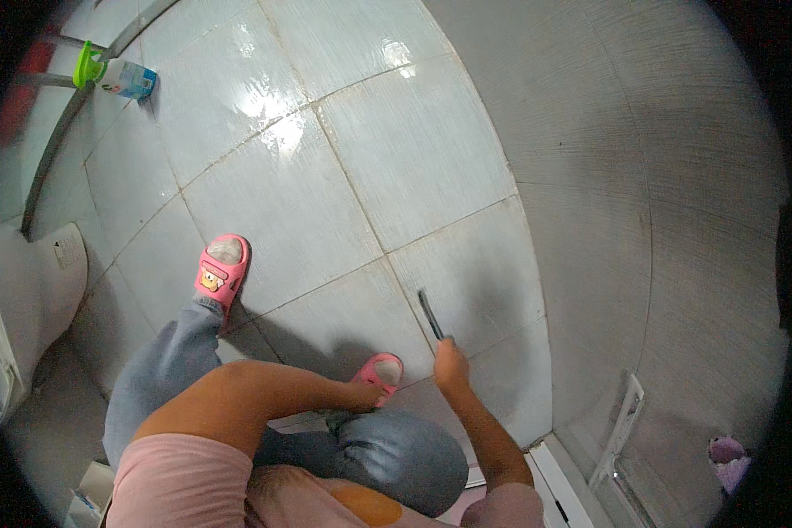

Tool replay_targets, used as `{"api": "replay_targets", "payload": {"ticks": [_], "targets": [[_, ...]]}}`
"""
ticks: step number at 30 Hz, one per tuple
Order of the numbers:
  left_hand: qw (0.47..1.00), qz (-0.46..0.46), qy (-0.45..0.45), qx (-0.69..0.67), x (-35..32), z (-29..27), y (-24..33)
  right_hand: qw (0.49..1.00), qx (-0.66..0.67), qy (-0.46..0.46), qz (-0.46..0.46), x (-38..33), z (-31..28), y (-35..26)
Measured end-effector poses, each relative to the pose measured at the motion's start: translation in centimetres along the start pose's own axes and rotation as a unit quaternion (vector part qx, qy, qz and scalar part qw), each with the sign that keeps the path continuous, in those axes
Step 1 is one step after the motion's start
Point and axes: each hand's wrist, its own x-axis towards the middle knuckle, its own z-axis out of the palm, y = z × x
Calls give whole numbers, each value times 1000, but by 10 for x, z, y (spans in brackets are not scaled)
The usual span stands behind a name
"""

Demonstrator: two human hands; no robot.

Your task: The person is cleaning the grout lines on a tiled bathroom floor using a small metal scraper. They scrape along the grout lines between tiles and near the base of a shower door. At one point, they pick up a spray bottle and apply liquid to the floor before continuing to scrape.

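Person is squatting or bending low over a pale tiled floor (343,194). Right hand (450,365) is holding a slim dark tool (429,314), fingers closing round its near end; the far end is sticking out ahead of the fist, away from the body. What kind of tool — too small and dim to tell.

Key relation: the tool's long axis is slanting forward and slightly left, running almost parallel to the brownish grout line (352,181) between tiles, lying just to the right of it in this view. Whether the tip is meeting the tile or hovering above is not clear from this angle; a soft shadow is falling on the floor to its right.

Right hand is plainly the nearer one, since it is doing the holding. Left hand (367,398) is resting low, left of the tool and well apart from it, beside the pink right slipper (394,362). Its fingers are not showing clearly; cannot tell how they are curling, or whether they are touching the slipper.

Further out: left slipper (218,277) is planting on tile to the left, a spray bottle (125,78) is standing far off at upper left, grey wall (581,220) is rising on the right.
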Motion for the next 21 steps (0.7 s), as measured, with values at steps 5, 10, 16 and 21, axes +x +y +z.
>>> {"api": "replay_targets", "payload": {"ticks": [5, 10, 16, 21], "targets": [[984, -130, 18, -121, -11, -19, 14, 999, -2, -12, -39, -23, 7, 21], [992, -86, -92, -13, -8, -46, 17, 1000, 14, -5, -16, -21, 20, 18], [994, -68, -7, -80, -15, -37, 11, 997, -43, 17, -57, 3, 8, -5], [981, -134, -27, -138, -18, -44, 16, 998, -40, 32, -33, -16, 22, 15]]}}
